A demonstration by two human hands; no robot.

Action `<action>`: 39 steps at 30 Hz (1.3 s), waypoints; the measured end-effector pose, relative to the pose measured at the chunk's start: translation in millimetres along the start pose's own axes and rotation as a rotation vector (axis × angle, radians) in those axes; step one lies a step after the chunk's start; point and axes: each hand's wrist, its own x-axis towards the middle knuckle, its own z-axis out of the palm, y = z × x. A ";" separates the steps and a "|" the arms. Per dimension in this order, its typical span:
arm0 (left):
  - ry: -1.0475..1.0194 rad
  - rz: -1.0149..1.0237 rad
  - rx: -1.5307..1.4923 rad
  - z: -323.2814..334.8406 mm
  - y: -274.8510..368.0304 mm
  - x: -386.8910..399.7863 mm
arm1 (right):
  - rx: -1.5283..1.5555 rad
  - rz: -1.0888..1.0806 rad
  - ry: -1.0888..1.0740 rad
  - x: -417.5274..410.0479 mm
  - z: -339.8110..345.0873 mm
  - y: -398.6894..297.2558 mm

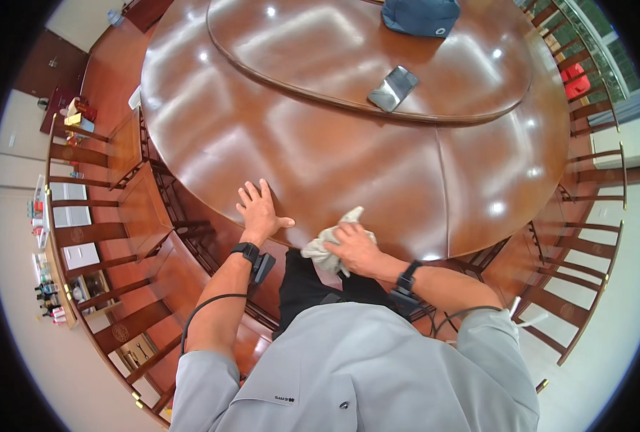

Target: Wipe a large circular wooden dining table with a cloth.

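My right hand [356, 249] grips a crumpled off-white cloth [324, 251] at the near rim of a round, polished wooden table [347, 162]. Part of the cloth lies on the tabletop and part hangs over the edge. To the left, my left hand [260, 211] rests on the table near its rim, fingers spread and holding nothing. Both wrists carry black straps with small devices and cables.
A raised round turntable [309, 59] bears a smartphone [394, 88] and a blue fabric bag [421, 17]. Wooden chairs [144, 210] line the left side, and more wooden chairs [562, 259] stand on the right. Shelving [55, 281] with bottles is at far left.
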 end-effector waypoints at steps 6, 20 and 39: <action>0.043 0.010 0.023 7.8 -9.3 1.5 | 0.027 -0.026 0.008 32.4 11.1 -11.7; 0.025 0.043 0.088 11.4 -11.5 7.5 | -0.067 0.438 0.171 -154.9 -20.1 42.2; -0.037 -0.014 0.090 4.8 -7.4 8.7 | -0.300 1.124 0.454 -138.5 -51.2 174.0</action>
